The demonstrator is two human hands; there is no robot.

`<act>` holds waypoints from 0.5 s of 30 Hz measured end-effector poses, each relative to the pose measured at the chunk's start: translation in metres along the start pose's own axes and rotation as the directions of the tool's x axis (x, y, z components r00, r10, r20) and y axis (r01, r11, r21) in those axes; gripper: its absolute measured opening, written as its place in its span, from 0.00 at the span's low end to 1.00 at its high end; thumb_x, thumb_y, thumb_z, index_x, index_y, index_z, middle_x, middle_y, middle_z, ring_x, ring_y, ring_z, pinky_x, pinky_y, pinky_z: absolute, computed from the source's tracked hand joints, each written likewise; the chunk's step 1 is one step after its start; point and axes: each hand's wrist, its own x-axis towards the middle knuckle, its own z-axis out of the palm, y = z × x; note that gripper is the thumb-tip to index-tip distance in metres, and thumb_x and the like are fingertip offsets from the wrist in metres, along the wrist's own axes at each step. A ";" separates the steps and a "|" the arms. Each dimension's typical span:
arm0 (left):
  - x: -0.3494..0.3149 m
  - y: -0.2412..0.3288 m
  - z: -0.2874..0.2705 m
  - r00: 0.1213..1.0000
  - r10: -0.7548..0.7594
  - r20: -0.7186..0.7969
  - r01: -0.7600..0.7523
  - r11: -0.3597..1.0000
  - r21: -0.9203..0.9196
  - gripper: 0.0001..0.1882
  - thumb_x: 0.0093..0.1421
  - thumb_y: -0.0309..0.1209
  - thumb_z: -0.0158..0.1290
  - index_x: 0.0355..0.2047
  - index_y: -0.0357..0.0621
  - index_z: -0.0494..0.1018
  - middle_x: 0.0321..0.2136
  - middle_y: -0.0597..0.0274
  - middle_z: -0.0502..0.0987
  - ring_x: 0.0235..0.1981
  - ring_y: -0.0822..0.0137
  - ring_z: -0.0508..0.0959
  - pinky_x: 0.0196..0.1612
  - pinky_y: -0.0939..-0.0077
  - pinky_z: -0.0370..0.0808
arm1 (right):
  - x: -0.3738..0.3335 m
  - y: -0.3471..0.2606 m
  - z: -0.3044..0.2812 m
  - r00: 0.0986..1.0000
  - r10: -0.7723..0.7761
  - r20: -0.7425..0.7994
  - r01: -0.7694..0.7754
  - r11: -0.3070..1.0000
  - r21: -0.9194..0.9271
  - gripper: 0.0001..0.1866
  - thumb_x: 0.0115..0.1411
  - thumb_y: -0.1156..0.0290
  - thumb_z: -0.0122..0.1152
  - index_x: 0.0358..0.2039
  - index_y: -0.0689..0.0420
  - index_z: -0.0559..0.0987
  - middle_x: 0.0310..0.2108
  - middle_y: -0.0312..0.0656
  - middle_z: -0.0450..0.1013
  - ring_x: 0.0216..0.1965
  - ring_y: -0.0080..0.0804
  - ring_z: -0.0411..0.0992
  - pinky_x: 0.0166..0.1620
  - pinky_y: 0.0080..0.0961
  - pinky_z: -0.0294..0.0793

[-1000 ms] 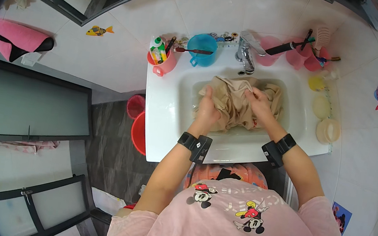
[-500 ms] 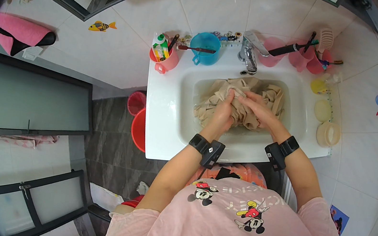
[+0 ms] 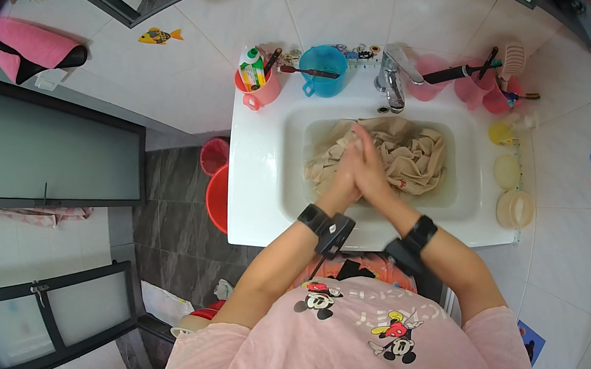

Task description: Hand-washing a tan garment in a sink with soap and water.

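A wet, crumpled beige cloth (image 3: 416, 156) lies in shallow water in the white sink (image 3: 470, 201). Over its left part my two hands meet, palms facing. My left hand (image 3: 345, 172) is closed on a small fold of the cloth, its fingers partly covered. Across it lies my right hand (image 3: 371, 171), flat against the left one with fingers stretched out and pointing toward the tap. Most of the cloth spreads to the right of my hands, with a small reddish mark near its lower edge.
Behind the sink stands a chrome tap (image 3: 392, 85). Along the rim are a blue cup (image 3: 323, 68), a pink cup (image 3: 263, 93) with tubes, more pink cups (image 3: 475, 89) with brushes, and an open round jar (image 3: 515, 209). Red buckets (image 3: 218, 200) stand at the left.
My right hand has moved left, off the right side of the cloth and onto my left hand. More of the cloth's right part now shows.
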 end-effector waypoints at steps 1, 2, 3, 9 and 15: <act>-0.002 -0.003 0.010 1.000 -0.004 0.002 0.004 1.000 0.000 0.25 0.62 0.45 0.35 0.54 0.43 0.55 0.51 0.60 0.62 0.51 0.64 0.64 0.51 0.68 0.64 | 0.012 0.009 0.001 0.993 0.104 -0.051 -0.100 0.992 0.074 0.23 0.58 0.63 0.44 0.51 0.61 0.63 0.52 0.48 0.61 0.53 0.37 0.58 0.54 0.29 0.56; -0.008 -0.007 0.030 1.000 -0.007 0.001 0.007 0.999 -0.040 0.26 0.61 0.47 0.35 0.54 0.43 0.54 0.51 0.60 0.62 0.51 0.63 0.64 0.51 0.67 0.63 | 0.025 0.012 -0.009 0.992 0.107 -0.061 -0.102 0.992 0.070 0.23 0.58 0.63 0.44 0.51 0.61 0.63 0.52 0.48 0.61 0.53 0.37 0.58 0.54 0.29 0.56; -0.012 -0.008 0.044 1.000 -0.009 -0.001 0.009 0.997 -0.081 0.28 0.61 0.49 0.34 0.54 0.43 0.54 0.51 0.59 0.62 0.50 0.63 0.64 0.52 0.66 0.62 | 0.039 0.015 -0.024 0.952 0.305 -0.028 -0.293 0.933 0.210 0.22 0.59 0.62 0.42 0.52 0.60 0.63 0.53 0.47 0.60 0.54 0.36 0.57 0.55 0.28 0.54; -0.002 0.012 -0.015 1.000 -0.009 -0.024 0.006 0.994 -0.105 0.30 0.59 0.54 0.34 0.51 0.45 0.58 0.48 0.60 0.65 0.48 0.66 0.66 0.49 0.72 0.64 | -0.005 -0.010 0.009 0.998 0.033 0.055 -0.032 0.999 -0.016 0.21 0.60 0.63 0.39 0.51 0.60 0.64 0.51 0.48 0.62 0.53 0.38 0.59 0.55 0.26 0.54; -0.017 0.004 0.046 0.999 -0.011 -0.045 0.004 0.988 -0.154 0.25 0.62 0.47 0.33 0.52 0.45 0.56 0.51 0.59 0.61 0.51 0.64 0.63 0.53 0.67 0.61 | 0.033 0.017 -0.018 0.950 0.281 -0.137 -0.269 0.958 0.097 0.20 0.59 0.61 0.40 0.46 0.61 0.69 0.47 0.53 0.64 0.49 0.48 0.62 0.52 0.31 0.57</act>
